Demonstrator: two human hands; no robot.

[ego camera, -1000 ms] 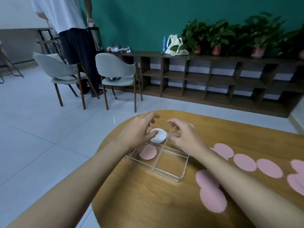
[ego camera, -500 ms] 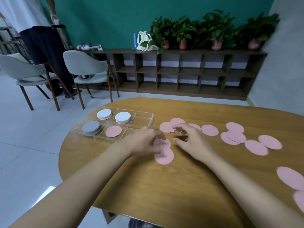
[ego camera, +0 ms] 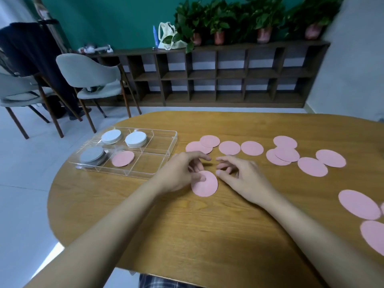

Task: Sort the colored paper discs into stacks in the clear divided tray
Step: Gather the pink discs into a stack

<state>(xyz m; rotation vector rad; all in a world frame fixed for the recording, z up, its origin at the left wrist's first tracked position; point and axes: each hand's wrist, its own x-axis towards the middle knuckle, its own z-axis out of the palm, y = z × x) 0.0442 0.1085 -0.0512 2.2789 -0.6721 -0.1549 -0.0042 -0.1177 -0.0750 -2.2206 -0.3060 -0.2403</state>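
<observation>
It looked like an office lounge or meeting room: a teal wall (ego camera: 116, 19), low cubby shelving (ego camera: 218, 75) topped with potted plants (ego camera: 228, 19), grey chairs (ego camera: 91, 77), a wooden table (ego camera: 187, 225), tiled floor (ego camera: 22, 173).

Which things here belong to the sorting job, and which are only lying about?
Job: clear tray; grey stack; white stacks; loose pink discs; pink disc in tray.
Lying about: chairs; shelf; potted plants; cloth bag.

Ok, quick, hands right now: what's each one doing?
Left hand: thumb resting on a pink paper disc; whether it grips cannot be told.
Right hand: open, fingers loosely curled, holding nothing.
</observation>
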